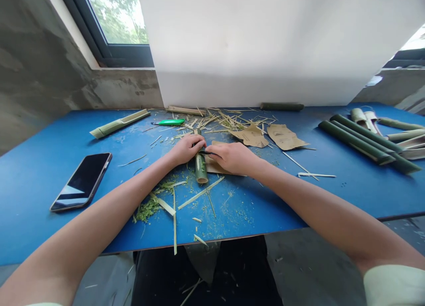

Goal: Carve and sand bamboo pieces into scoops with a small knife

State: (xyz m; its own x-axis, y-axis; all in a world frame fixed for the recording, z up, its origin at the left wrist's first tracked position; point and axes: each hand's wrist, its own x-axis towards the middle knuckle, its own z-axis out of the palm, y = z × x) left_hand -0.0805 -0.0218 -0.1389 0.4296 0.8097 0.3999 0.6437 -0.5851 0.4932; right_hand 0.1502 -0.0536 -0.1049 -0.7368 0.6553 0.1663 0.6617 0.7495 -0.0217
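A short green bamboo tube (201,168) lies on the blue table, its cut end toward me. My left hand (187,149) is closed over the tube's far part, its thumb close to a thin dark blade (206,153). That blade lies across the tube, gripped in my right hand (230,157); its handle is hidden in my fingers. Fine green scrapings (146,210) are heaped left of the tube's near end. Partly under my right hand is a brown piece of sandpaper or card (215,166).
A green utility knife (171,122) and a split bamboo piece (121,123) lie at the far left, a phone (81,182) nearer. Torn brown sheets (285,136) and pale bamboo slivers (229,120) lie behind my hands. Several bamboo lengths (358,140) are at right, before a white board (259,44).
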